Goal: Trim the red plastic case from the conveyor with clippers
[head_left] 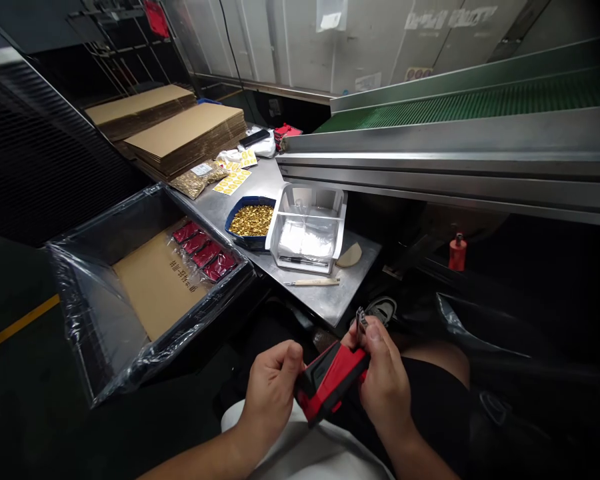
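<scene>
Over my lap, a red-and-black plastic part is held tilted between both hands. My left hand is closed on its left edge, thumb on top. On the other side, my right hand grips its upper right end. A small metal piece sticks up beside my right thumb; whether it is joined to the part cannot be made out. Ahead on the metal table stands a white clear-fronted bin with plastic bags. A knife-like tool with a pale handle lies before it.
A blue tray of small gold-coloured pieces sits left of the bin. Further left, a lined crate holds several bagged red items on cardboard. Cardboard stacks and sticker sheets lie behind. A green conveyor rises to the right.
</scene>
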`<move>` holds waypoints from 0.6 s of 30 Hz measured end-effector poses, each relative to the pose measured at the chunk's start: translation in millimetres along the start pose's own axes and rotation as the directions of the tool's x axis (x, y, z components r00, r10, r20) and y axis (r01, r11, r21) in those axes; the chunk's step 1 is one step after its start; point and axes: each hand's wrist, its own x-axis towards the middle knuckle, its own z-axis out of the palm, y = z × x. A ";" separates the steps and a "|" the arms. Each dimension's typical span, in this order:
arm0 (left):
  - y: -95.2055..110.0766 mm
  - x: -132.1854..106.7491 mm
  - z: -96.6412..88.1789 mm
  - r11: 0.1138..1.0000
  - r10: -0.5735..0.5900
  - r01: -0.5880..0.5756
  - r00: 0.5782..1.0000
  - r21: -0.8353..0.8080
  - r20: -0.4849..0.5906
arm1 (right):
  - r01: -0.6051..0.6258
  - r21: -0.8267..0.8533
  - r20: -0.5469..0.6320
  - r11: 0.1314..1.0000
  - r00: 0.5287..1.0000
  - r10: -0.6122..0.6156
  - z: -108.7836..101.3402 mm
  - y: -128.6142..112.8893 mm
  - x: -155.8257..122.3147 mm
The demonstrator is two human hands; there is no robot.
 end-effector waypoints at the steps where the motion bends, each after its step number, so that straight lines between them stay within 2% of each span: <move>1: -1.9 0.1 0.0 0.999 0.001 -0.001 1.000 -0.041 0.006 | 0.032 -0.038 0.011 0.999 0.999 -0.031 -0.5 -2.2 -1.7; 4: -4.9 -2.4 -3.7 0.988 0.098 -0.092 0.994 -0.125 0.045 | 0.093 -0.093 0.030 0.991 0.995 -0.090 -3.8 -6.6 -3.8; 7: -4.0 -7.2 -12.0 0.971 0.227 -0.210 0.960 -0.116 0.163 | 0.101 -0.074 -0.004 0.992 0.995 -0.101 -6.7 -7.3 -1.0; 10: -4.0 -10.1 -19.5 0.924 0.375 -0.381 0.892 -0.026 0.252 | 0.000 0.069 0.003 0.998 1.000 0.000 -6.6 -2.6 4.6; 12: -5.9 -8.9 -21.0 0.905 0.413 -0.426 0.881 0.007 0.231 | -0.108 0.161 0.049 0.981 0.994 0.101 -5.6 2.1 7.1; 13: -7.0 -7.1 -20.4 0.915 0.393 -0.403 0.899 0.014 0.194 | -0.132 0.165 0.072 0.977 0.990 0.121 -5.3 4.0 7.5; 15: -8.3 -1.4 -17.6 0.955 0.288 -0.294 0.948 0.026 0.137 | -0.089 0.056 0.140 0.994 0.987 0.080 -5.5 5.6 5.5; 16: -8.0 2.1 -15.8 0.980 0.193 -0.197 0.968 0.012 0.158 | -0.026 -0.038 0.186 0.999 0.982 0.033 -6.0 5.2 3.3; 17: -7.0 5.6 -14.4 0.997 0.079 -0.078 0.972 -0.016 0.223 | 0.051 -0.137 0.248 0.989 0.969 -0.016 -6.5 4.1 0.4; 18: -5.5 8.9 -13.4 0.998 -0.024 0.041 0.948 -0.047 0.316 | 0.128 -0.232 0.323 0.964 0.945 -0.048 -6.7 2.9 -2.9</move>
